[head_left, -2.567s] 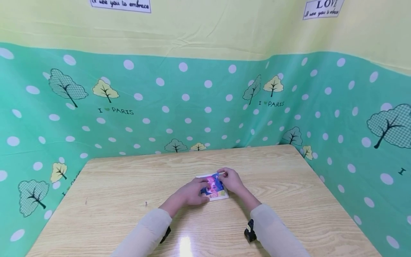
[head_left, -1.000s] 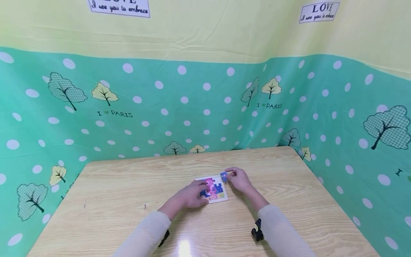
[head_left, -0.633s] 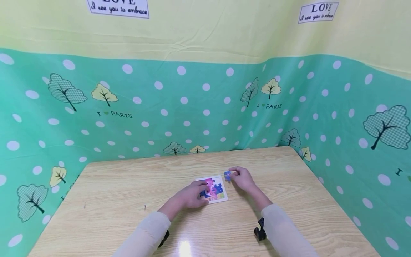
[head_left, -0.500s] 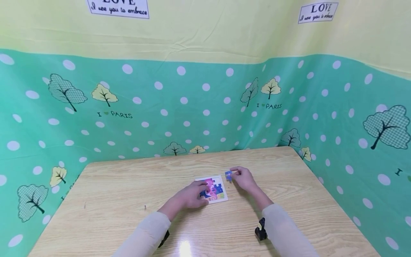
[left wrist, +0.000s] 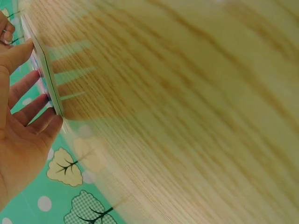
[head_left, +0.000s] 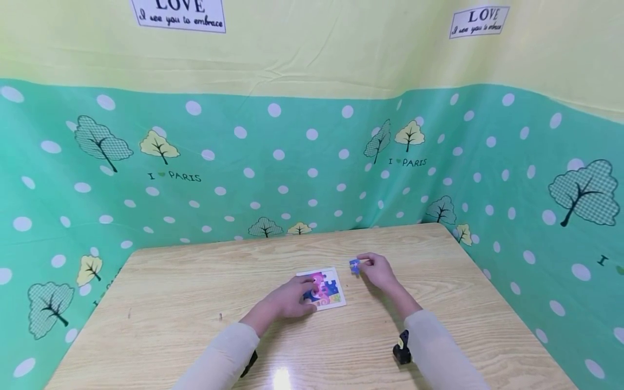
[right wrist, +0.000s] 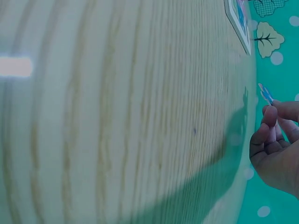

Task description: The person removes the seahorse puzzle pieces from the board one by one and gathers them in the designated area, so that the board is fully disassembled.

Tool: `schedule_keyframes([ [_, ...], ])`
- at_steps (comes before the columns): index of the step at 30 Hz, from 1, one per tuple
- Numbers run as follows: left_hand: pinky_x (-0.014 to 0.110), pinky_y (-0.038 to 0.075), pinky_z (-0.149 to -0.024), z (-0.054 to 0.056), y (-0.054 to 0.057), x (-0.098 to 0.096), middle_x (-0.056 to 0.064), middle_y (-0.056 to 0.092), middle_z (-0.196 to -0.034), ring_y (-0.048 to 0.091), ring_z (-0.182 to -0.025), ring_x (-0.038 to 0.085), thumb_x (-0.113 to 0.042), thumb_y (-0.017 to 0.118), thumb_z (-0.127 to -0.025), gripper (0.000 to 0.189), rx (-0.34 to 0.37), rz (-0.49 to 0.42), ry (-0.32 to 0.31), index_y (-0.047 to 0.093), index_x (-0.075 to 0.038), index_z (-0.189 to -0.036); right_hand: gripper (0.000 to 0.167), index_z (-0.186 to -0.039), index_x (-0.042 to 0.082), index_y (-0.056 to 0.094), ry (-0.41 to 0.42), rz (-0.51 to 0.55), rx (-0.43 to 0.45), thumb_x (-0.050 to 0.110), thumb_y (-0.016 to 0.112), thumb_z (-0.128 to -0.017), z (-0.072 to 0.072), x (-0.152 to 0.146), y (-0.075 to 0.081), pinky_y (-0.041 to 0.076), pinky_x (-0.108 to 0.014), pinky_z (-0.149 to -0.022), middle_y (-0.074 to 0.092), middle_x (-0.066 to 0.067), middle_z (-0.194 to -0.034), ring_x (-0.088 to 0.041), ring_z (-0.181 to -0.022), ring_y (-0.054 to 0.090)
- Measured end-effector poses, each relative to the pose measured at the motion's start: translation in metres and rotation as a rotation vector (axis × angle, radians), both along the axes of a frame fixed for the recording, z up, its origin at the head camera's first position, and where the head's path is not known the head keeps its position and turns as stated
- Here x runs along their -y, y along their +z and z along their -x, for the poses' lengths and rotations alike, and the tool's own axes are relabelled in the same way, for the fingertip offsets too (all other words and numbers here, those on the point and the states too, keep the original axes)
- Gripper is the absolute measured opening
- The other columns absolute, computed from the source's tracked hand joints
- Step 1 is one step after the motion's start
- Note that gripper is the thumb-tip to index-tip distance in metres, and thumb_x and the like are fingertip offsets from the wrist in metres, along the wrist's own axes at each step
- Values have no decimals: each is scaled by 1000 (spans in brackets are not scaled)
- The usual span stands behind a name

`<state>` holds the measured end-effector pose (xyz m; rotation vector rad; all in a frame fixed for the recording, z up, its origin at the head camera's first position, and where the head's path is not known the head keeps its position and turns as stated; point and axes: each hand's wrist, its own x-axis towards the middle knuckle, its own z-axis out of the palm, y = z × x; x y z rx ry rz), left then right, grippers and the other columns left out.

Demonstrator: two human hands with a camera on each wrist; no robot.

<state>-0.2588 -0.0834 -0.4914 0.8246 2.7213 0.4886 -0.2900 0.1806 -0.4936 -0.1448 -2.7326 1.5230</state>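
A small framed jigsaw puzzle (head_left: 340,288) with a pink creature on dark blue lies on the table; its upper right corner shows bare white. My left hand (head_left: 291,297) rests over its left side, fingers spread across the picture and thumb near the front edge. In the left wrist view, the fingertips of the left hand (left wrist: 23,144) touch the thin board (left wrist: 46,70). Right of the puzzle, my right hand (head_left: 379,271) pinches a blue jigsaw piece (head_left: 354,266) with a pale star, between thumb and index finger. The right wrist view shows this piece (right wrist: 266,94) edge-on, above the table.
The wooden table (head_left: 185,281) reaches back to a green dotted cloth backdrop (head_left: 224,157), which also closes the right side. A small dark mark (head_left: 220,316) lies left of the hands. A black wrist device (head_left: 402,348) hangs under the right sleeve.
My right hand has drawn the star piece out of the puzzle's upper right corner and carried it off to the right. The left hand has stayed on the puzzle.
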Motion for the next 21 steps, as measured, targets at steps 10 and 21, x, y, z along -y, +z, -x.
schedule_keyframes([
  [10,45,33,-111,0,0,0,9,36,-148,35,-136,30,-43,62,-85,52,-2,7,-3,53,-22,-132,28,-116,3,62,-11,24,14,7,56,-89,1,-16,-1,38,-20,-49,50,-2,-72,-11,-59,44],
  [21,46,31,-112,0,-1,0,9,36,-148,33,-138,32,-42,63,-85,53,-4,8,-3,53,-21,-132,30,-118,0,61,-35,7,20,10,56,-90,1,-32,0,43,-21,-55,53,-4,-76,-12,-64,47],
])
